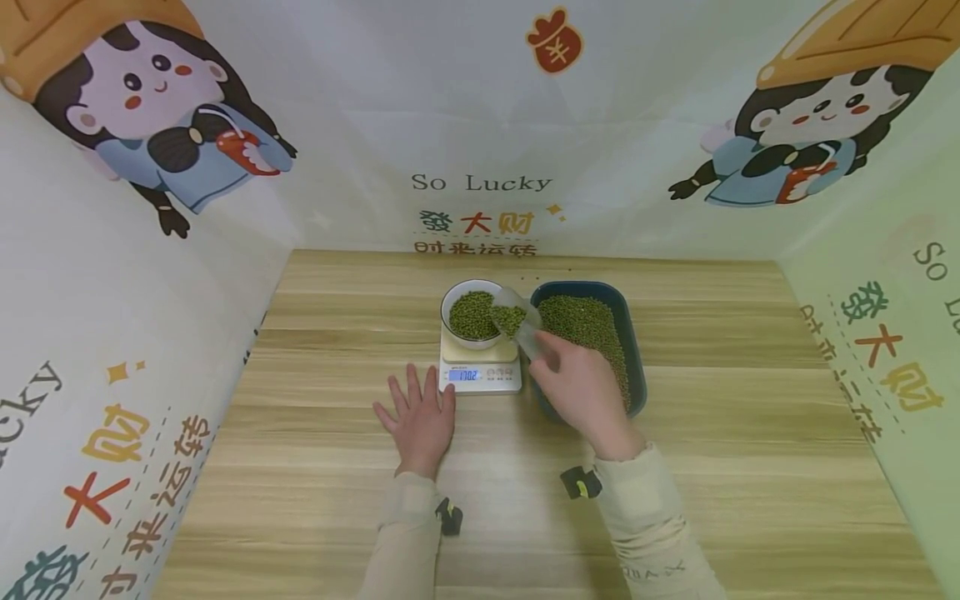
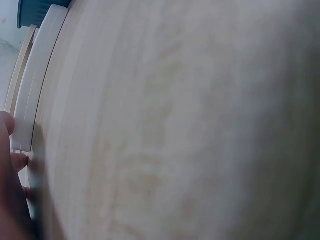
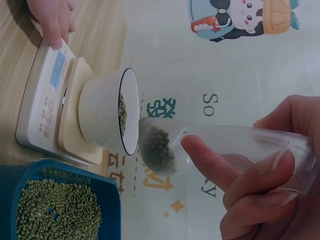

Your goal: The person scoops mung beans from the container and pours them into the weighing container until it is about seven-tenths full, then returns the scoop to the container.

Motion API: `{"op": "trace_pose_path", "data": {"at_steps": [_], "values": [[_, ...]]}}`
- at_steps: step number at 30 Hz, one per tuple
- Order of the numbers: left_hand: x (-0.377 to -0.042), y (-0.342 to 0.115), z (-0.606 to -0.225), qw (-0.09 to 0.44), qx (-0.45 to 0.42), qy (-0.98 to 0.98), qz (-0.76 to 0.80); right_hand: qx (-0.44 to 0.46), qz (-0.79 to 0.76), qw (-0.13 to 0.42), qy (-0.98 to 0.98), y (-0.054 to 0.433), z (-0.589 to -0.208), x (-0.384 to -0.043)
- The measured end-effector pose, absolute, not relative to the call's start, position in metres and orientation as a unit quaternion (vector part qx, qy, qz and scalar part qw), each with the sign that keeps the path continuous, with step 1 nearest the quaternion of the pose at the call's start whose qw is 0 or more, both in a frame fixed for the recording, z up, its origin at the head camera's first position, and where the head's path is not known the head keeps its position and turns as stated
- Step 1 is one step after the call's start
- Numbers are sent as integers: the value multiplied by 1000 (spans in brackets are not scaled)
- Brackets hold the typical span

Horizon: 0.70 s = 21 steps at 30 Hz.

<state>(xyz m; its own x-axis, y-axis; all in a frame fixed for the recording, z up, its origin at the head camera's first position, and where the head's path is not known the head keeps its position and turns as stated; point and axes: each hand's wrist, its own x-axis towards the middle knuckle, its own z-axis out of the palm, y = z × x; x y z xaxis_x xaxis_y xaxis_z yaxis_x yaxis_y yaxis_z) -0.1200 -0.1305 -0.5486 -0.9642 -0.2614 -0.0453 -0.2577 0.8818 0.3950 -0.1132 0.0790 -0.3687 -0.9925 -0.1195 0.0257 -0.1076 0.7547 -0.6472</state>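
Note:
My right hand [image 1: 581,383] grips the handle of a clear plastic scoop [image 3: 220,145] with some green mung beans in its bowl. The scoop's mouth is right at the rim of a white bowl [image 3: 102,107] with a dark edge, which holds more mung beans [image 1: 472,315]. Under the bowl is a white kitchen scale [image 1: 482,380], its lit display reading about 170.2. Fingers spread, my left hand [image 1: 423,423] lies on the table, thumb at the scale's front left corner.
Right of the scale stands a dark blue tub [image 1: 637,367] of mung beans, partly under my right hand. A few loose beans lie on the wooden table [image 1: 720,375] behind. Printed cloth walls [image 1: 360,125] enclose the table at the back and sides.

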Motion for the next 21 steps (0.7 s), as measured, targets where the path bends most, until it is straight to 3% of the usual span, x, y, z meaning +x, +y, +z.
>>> {"op": "trace_pose_path", "data": {"at_steps": [21], "values": [[-120,-131,-549,9,132,-969,-209,-74,-341,6,937,74,-369,-119]]}}
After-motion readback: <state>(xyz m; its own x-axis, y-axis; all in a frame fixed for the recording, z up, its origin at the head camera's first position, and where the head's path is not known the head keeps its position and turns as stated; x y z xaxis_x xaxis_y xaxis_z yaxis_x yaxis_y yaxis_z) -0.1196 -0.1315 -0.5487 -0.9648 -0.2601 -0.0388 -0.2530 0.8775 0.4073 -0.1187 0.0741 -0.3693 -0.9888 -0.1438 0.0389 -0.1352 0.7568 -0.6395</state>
